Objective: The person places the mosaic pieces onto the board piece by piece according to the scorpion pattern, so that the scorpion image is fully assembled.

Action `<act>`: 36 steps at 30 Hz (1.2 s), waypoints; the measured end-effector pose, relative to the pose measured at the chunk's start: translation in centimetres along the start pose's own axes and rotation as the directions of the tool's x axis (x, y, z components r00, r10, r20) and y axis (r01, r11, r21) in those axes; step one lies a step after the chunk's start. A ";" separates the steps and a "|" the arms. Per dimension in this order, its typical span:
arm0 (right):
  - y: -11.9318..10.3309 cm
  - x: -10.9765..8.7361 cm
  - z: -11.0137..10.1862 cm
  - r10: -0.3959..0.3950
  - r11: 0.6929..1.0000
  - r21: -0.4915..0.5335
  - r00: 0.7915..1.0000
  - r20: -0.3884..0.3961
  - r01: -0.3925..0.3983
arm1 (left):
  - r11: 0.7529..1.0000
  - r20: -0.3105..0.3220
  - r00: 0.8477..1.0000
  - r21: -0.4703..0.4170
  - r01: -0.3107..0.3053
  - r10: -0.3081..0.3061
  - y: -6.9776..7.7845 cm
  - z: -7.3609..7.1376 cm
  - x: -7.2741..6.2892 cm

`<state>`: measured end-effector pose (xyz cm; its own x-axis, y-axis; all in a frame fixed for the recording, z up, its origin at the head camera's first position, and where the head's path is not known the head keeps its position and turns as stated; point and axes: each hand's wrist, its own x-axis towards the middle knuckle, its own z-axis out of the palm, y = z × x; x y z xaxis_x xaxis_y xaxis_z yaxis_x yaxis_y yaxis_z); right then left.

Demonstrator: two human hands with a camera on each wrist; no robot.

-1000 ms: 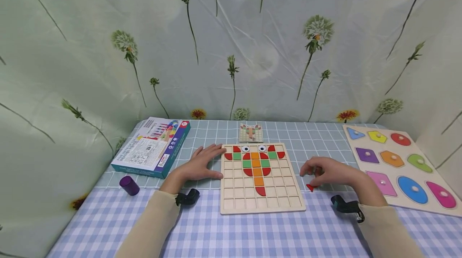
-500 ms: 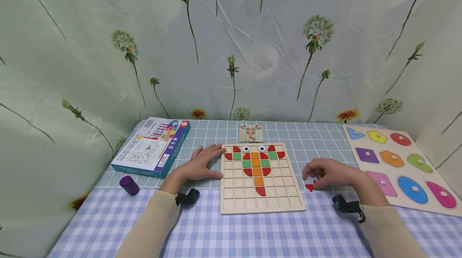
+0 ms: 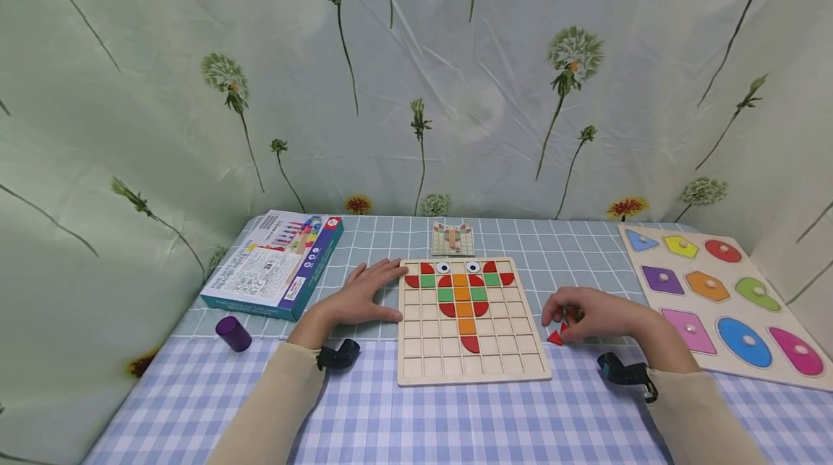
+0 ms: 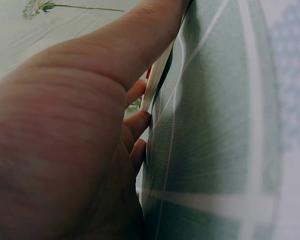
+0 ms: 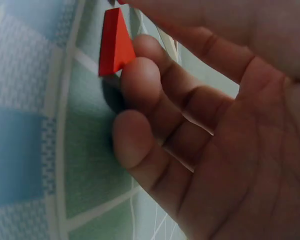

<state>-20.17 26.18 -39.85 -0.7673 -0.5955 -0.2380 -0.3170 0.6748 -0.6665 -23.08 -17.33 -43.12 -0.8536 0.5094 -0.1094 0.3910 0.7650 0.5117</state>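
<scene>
My left hand [image 3: 361, 299] lies with spread, fairly straight fingers at the left edge of a wooden grid board [image 3: 426, 367], fingertips and thumb touching its rim. In the left wrist view its fingers [image 4: 138, 122] meet the board's edge. Red, green and orange pieces and two eye pieces fill several cells of the board. Right of the board, my right hand [image 3: 595, 313] curls its fingers round small red pieces, low over the cloth. One red triangular piece [image 5: 115, 45] shows at its fingertips in the right wrist view; a second is mostly hidden by the thumb.
A small pattern card [image 3: 452, 239] stands behind the board. To the left are a boxed game [image 3: 273, 266] and a purple cylinder [image 3: 233, 335]. A shape puzzle board [image 3: 657, 306] with knobbed pieces lies at the right. Checked cloth [image 3: 455, 421] covers the front of the table.
My right fingers have shifted slightly, and a second red piece has come into sight at their tips. My left hand and the board have not moved.
</scene>
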 end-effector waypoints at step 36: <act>-0.3 1.8 1.2 0.006 0.990 -0.136 0.968 -0.251 -0.041 | 1.000 -0.001 1.000 0.004 -0.010 0.010 -0.1 -0.1 0.0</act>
<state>-20.80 24.40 -40.89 -0.8844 -0.4631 -0.0572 -0.3578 0.7517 -0.5540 -23.17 -17.41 -43.12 -0.8501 0.5165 -0.1031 0.4010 0.7617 0.5089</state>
